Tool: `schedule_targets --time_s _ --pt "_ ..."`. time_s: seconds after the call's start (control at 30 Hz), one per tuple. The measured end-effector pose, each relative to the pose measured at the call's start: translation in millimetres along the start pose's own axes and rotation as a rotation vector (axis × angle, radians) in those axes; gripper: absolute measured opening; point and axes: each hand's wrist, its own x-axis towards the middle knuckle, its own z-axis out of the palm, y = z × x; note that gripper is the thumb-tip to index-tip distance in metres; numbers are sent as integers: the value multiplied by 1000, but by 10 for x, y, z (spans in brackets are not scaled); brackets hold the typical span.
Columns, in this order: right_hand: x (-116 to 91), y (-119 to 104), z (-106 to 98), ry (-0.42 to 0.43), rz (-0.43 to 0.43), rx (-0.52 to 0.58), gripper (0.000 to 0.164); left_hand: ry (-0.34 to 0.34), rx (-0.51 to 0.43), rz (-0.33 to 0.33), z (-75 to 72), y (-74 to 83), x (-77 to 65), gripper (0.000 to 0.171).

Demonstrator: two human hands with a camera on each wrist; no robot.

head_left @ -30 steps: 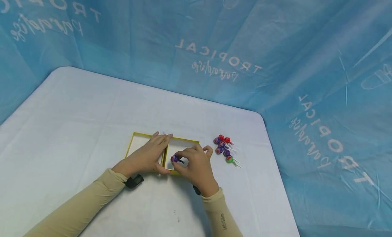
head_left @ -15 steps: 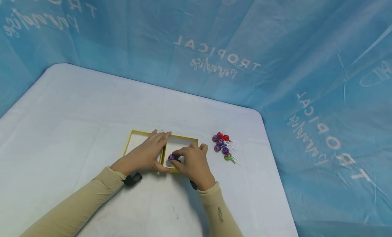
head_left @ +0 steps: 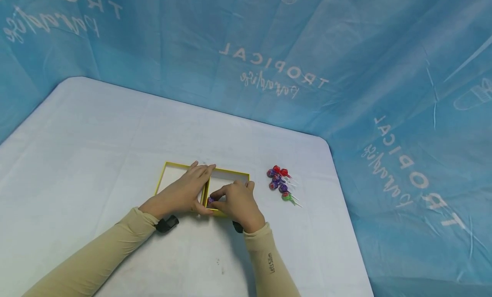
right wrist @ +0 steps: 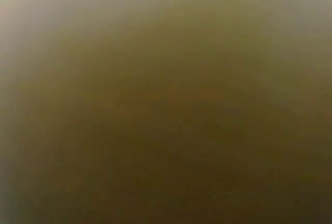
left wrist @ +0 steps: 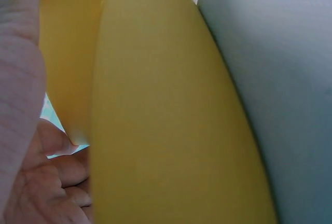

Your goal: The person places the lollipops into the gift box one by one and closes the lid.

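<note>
Two shallow yellow-edged boxes with white insides stand side by side, the left box (head_left: pixel 171 176) partly under an arm and the right box (head_left: pixel 230 175) beside it. My left hand (head_left: pixel 188 188) spans their meeting edges, fingers at the far rim and thumb at the near rim, holding the boxes. In the left wrist view, a plain yellow box wall (left wrist: pixel 161 110) fills the middle. My right hand (head_left: pixel 238 202) reaches into the right box and pinches a purple-wrapped lollipop (head_left: pixel 210 200) near its left inner wall. Fingers hide the stick. The right wrist view is only a brown blur.
A cluster of lollipops in purple, red and green wrappers (head_left: pixel 279 180) lies on the white tablecloth (head_left: pixel 127 139), right of the boxes. Behind and to the right hangs a blue curtain (head_left: pixel 192 45) with lettering.
The right hand has moved left and lower inside the right box with the lollipop, bringing it near the left inner wall. The left hand keeps its place on the boxes.
</note>
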Motion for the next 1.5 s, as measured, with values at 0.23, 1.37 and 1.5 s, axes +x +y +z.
schedule_targets --time_s 0.23,1.37,1.5 --pt "19 20 -12 -80 64 86 16 0 7 3 -1 6 7 126" --pt "-2 21 -11 -66 100 59 20 -8 -17 -14 24 -4 4 124" --pt "-8 19 -17 -56 79 35 20 -1 -8 -9 18 -3 2 123"
